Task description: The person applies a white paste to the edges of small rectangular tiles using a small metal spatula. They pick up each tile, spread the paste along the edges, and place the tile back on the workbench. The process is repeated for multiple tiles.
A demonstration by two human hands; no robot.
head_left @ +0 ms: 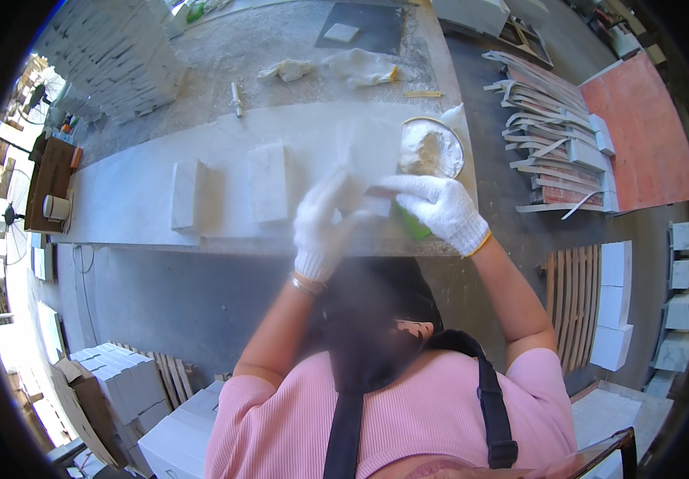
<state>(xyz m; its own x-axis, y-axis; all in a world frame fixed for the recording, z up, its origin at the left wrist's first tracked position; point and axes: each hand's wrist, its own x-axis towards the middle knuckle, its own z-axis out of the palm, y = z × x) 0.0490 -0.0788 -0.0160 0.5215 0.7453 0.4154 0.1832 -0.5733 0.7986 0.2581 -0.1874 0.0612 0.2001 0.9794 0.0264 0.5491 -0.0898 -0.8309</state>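
Note:
My left hand [320,223], in a white knit glove, grips the near left edge of a pale marble tile [370,148]. Haze and blur soften the tile and the fingertips. My right hand [444,209], gloved the same way, pinches a thin, dark, flat tool [381,191] close to that tile. Under the right palm a green piece [414,223] shows; whether it belongs to the tool is unclear. Just beyond the right hand stands a round bowl [461,152] of white paste or powder [428,149]. Two more blocks of marble tile, one nearer [269,184] and one farther left [186,195], stand on the worktop.
The pale worktop [133,191] ends before my body. Beyond lie crumpled gloves [360,68], a small metal tool [236,100] and a dark board [360,24]. Tall tile stacks [121,60] rise far left. Bundled strips [552,136] and pallets [572,307] stand right.

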